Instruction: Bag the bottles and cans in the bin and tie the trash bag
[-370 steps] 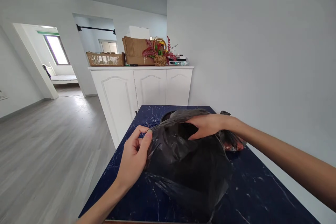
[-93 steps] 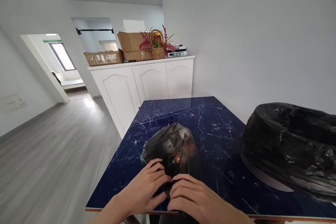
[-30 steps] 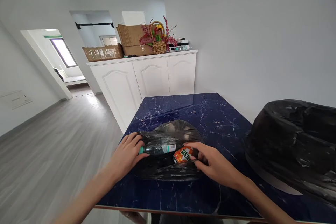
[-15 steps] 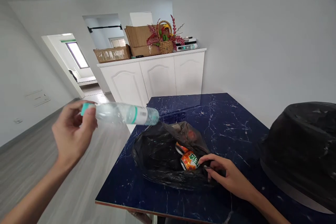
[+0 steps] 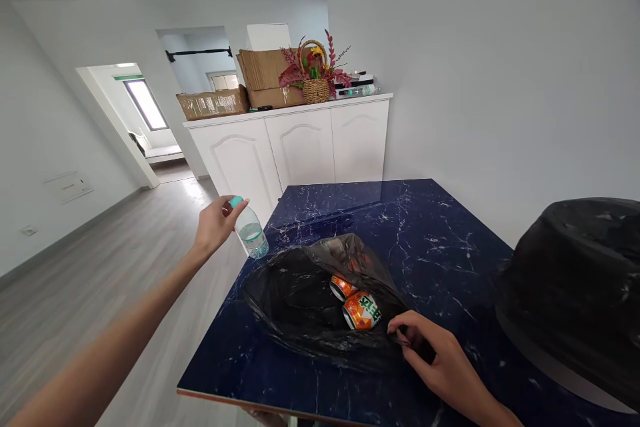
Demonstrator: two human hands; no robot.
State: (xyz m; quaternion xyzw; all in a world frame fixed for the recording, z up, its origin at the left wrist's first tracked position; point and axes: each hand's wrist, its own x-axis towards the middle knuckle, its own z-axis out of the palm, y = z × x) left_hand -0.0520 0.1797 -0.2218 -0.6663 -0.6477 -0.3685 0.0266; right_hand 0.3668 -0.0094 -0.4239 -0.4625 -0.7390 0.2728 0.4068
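Note:
My left hand [image 5: 219, 221] pinches the teal cap of a clear plastic bottle [image 5: 251, 232], which hangs tilted at the table's left edge, its base pointing down and to the right. A black plastic bag [image 5: 300, 340] lies on the table with its mouth spread toward me. Inside it are two orange drink cans, one [image 5: 362, 311] in front and another [image 5: 342, 287] partly behind it. Through the thin bag, something reddish shows faintly. My right hand [image 5: 433, 357] has its thumb and fingers closed on the bag's right rim.
Dark blue marbled table [image 5: 425, 233] under the bag. At the right stands a bin lined with a black bag [image 5: 580, 287]. Beyond the table, a white cabinet [image 5: 305, 153] carries cardboard boxes [image 5: 267, 77], a flower basket [image 5: 316, 89] and another plastic bottle [image 5: 369, 89].
My left hand has moved right and away from me, and the bottle has swung from nearly level to hanging down. My right hand stays at the bag's rim, slightly lower and to the right.

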